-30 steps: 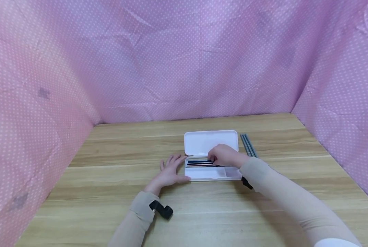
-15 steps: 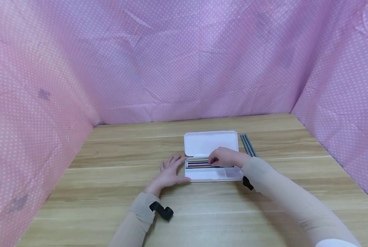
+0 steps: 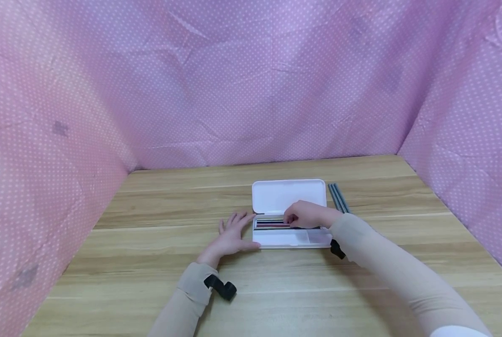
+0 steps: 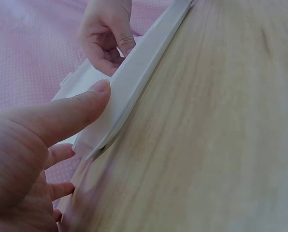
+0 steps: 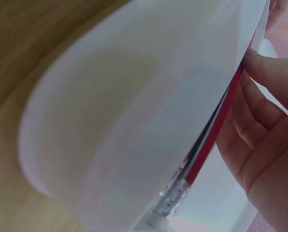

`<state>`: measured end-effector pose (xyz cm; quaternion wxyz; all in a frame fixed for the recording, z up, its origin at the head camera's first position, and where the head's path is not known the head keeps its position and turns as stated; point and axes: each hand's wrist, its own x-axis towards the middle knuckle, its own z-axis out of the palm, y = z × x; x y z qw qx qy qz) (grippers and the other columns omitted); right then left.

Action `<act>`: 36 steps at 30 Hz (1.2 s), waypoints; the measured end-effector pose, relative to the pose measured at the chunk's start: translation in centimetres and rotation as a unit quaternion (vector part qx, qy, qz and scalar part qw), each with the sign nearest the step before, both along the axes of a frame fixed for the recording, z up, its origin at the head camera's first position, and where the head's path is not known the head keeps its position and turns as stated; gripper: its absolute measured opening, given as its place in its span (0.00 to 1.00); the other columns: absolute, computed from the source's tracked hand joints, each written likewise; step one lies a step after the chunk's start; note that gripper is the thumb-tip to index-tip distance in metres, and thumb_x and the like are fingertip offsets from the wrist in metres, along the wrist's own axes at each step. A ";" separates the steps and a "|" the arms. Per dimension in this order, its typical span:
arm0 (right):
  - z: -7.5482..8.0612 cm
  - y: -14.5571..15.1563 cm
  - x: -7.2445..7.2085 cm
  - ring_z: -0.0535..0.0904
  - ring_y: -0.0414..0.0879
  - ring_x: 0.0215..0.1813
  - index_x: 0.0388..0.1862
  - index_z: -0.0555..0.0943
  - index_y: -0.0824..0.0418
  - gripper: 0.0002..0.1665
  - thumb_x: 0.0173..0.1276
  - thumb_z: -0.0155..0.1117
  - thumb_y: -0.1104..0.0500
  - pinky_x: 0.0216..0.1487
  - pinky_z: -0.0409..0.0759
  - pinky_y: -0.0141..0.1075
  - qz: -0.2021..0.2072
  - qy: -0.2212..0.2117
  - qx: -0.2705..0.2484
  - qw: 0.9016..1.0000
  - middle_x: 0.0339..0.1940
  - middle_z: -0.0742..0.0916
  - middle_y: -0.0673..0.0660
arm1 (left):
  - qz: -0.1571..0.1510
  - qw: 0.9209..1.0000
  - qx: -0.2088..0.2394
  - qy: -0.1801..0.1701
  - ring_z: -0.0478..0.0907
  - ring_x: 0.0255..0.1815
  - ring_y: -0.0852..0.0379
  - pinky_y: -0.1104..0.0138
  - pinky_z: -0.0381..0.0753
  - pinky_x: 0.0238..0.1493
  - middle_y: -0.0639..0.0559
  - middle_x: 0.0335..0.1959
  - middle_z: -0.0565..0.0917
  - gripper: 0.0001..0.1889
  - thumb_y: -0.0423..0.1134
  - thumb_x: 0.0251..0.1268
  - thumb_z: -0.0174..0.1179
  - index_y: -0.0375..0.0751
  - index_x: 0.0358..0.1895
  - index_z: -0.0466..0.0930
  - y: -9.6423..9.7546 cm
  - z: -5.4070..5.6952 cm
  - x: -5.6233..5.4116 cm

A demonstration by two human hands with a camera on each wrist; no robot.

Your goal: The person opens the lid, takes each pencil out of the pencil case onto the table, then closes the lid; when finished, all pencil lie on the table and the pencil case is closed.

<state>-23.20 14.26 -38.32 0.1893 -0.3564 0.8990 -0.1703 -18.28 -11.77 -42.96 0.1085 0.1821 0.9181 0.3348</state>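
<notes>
A white pencil case [image 3: 280, 238] lies with its lid [image 3: 288, 192] folded back on the table. Several pencils line its rear compartment; a red pencil [image 5: 216, 125] with a metal ferrule shows in the right wrist view. My right hand [image 3: 305, 214] reaches into this compartment, its thumb and fingers pinching the red pencil; the fingertips are partly hidden. My left hand [image 3: 229, 236] is spread at the case's left end, thumb on the front corner and forefinger near the back one. In the left wrist view the thumb [image 4: 71, 113] lies straight against the case's front wall.
Several grey-green pencils [image 3: 338, 196] lie side by side to the right of the lid, partly behind the right wrist. The wooden table [image 3: 276, 295] is bounded by a pink dotted cloth [image 3: 251, 93] at the back and sides.
My right hand has shifted slightly down inside the case. The pencils there have been rearranged, and a reddish one shows more plainly. The left hand has stayed in place.
</notes>
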 end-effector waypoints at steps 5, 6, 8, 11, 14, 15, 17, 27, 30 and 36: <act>0.1 -0.1 0.1 0.74 0.38 0.36 0.40 0.83 0.55 0.08 0.66 0.61 0.65 0.45 0.76 0.33 -0.009 -0.011 -0.015 1.000 0.35 0.84 0.48 | -0.004 1.000 -0.001 -0.001 0.38 0.76 0.36 0.35 0.22 0.65 0.40 0.74 0.54 0.45 0.52 0.48 0.71 0.52 0.72 0.59 0.0 -0.1 -0.1; 0.2 -0.1 0.2 0.74 0.38 0.36 0.40 0.83 0.55 0.08 0.66 0.61 0.65 0.45 0.77 0.34 -0.015 -0.016 -0.020 1.000 0.35 0.84 0.48 | -0.003 1.000 -0.001 -0.001 0.38 0.76 0.36 0.35 0.22 0.65 0.40 0.74 0.54 0.45 0.52 0.48 0.71 0.52 0.72 0.59 0.0 -0.2 -0.1; 0.5 -0.1 0.3 0.74 0.39 0.37 0.41 0.84 0.55 0.08 0.66 0.61 0.65 0.46 0.76 0.34 -0.028 -0.023 -0.033 0.999 0.35 0.84 0.47 | -0.002 1.000 -0.002 -0.001 0.38 0.76 0.36 0.35 0.22 0.65 0.40 0.74 0.54 0.46 0.52 0.48 0.71 0.52 0.72 0.59 0.0 -0.2 -0.1; 1.1 -0.1 0.4 0.75 0.40 0.38 0.41 0.84 0.56 0.08 0.66 0.61 0.65 0.46 0.76 0.36 -0.035 -0.025 -0.060 0.997 0.35 0.84 0.47 | 0.001 1.000 -0.003 0.000 0.38 0.76 0.36 0.35 0.22 0.65 0.40 0.74 0.54 0.46 0.53 0.47 0.71 0.51 0.72 0.60 0.0 -0.2 -0.1; 1.3 0.2 0.4 0.76 0.40 0.39 0.42 0.83 0.58 0.08 0.66 0.61 0.64 0.47 0.76 0.38 -0.038 -0.022 -0.090 0.995 0.35 0.84 0.48 | 0.003 1.000 -0.005 0.000 0.38 0.76 0.36 0.35 0.22 0.65 0.40 0.75 0.54 0.46 0.53 0.47 0.71 0.51 0.72 0.60 0.0 -0.2 -0.1; 1.3 0.4 0.4 0.76 0.41 0.40 0.42 0.83 0.59 0.08 0.66 0.61 0.64 0.48 0.76 0.38 -0.041 -0.024 -0.102 0.994 0.35 0.84 0.48 | 0.002 1.000 -0.006 0.002 0.38 0.76 0.36 0.35 0.22 0.65 0.40 0.75 0.54 0.46 0.53 0.47 0.71 0.52 0.72 0.59 0.0 -0.2 -0.1; 1.3 0.6 0.3 0.76 0.42 0.40 0.43 0.83 0.60 0.08 0.66 0.61 0.63 0.49 0.75 0.39 -0.058 -0.039 -0.124 0.990 0.35 0.85 0.49 | 0.002 1.000 -0.004 0.004 0.38 0.76 0.36 0.35 0.23 0.65 0.40 0.74 0.54 0.46 0.53 0.47 0.71 0.52 0.72 0.59 0.0 -0.3 -0.1; 0.9 3.0 1.1 0.77 0.46 0.42 0.51 0.79 0.66 0.15 0.67 0.59 0.62 0.44 0.76 0.35 -0.168 -0.130 -0.230 0.950 0.43 0.84 0.61 | -0.002 1.000 0.005 0.000 0.37 0.76 0.36 0.35 0.22 0.65 0.41 0.75 0.54 0.45 0.52 0.48 0.71 0.53 0.72 0.59 -0.1 -0.2 0.1; 0.9 3.8 1.5 0.77 0.47 0.43 0.54 0.78 0.65 0.17 0.69 0.58 0.61 0.45 0.76 0.36 -0.195 -0.148 -0.243 0.939 0.44 0.83 0.62 | -0.001 1.000 0.003 -0.001 0.37 0.76 0.36 0.35 0.22 0.65 0.41 0.75 0.54 0.45 0.53 0.48 0.71 0.53 0.72 0.59 -0.1 -0.2 0.0; 0.7 5.4 2.2 0.74 0.46 0.44 0.58 0.75 0.67 0.20 0.69 0.58 0.61 0.45 0.76 0.36 -0.214 -0.160 -0.275 0.924 0.44 0.80 0.60 | -0.001 1.000 0.001 -0.004 0.37 0.76 0.36 0.35 0.22 0.65 0.41 0.75 0.54 0.45 0.52 0.48 0.71 0.53 0.72 0.59 -0.1 -0.2 -0.1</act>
